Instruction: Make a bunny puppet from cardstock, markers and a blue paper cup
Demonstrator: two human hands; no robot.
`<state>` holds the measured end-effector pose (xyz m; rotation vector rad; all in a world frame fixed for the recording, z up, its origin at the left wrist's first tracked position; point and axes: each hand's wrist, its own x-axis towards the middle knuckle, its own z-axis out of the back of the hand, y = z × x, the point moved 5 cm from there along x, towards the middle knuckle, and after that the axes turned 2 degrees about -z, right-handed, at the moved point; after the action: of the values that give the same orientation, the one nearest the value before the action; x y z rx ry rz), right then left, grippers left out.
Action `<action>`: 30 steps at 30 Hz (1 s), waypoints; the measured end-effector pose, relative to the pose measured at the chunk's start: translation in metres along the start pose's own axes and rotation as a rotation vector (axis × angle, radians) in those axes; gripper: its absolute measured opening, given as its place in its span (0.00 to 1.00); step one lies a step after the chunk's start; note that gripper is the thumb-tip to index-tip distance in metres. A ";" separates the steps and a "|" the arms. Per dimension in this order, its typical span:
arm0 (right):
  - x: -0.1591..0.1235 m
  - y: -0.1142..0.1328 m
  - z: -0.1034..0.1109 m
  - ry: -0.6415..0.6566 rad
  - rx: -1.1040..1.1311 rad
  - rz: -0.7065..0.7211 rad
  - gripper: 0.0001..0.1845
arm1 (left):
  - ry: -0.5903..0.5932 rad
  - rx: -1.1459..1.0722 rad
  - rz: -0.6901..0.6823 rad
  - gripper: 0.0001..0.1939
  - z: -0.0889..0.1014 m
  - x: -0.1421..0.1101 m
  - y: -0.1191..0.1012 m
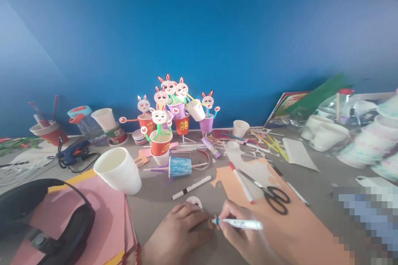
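My right hand (238,232) grips a white-barrelled marker (242,224) with a blue collar and printed lettering. Its tip points left, down at small orange paper pieces (211,224) on the table. My left hand (183,227) lies flat beside them, fingers stretched toward the marker tip; whether a fingertip presses on a piece I cannot tell. Just beyond the left fingers is a white paper disc (194,202) with a drawn mark, partly hidden by the hand. Farther back lies another white marker (191,187) with a black band.
Rabbit-faced paper-cup figures (161,143) stand along the back. A white cup stack (118,170) and pink paper (83,223) are on the left, near a black headset (77,232). Scissors (270,194) and a red-capped marker (241,184) rest on orange paper (298,232) at right.
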<state>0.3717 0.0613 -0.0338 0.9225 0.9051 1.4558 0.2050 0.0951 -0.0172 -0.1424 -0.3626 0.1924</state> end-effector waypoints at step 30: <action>-0.003 -0.009 -0.001 0.041 -0.027 -0.058 0.13 | 0.149 -0.115 0.104 0.26 0.005 -0.004 0.002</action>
<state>0.3742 0.0584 -0.0424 0.8423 0.9328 1.4389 0.1993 0.0970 -0.0141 -0.2875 -0.2176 0.2623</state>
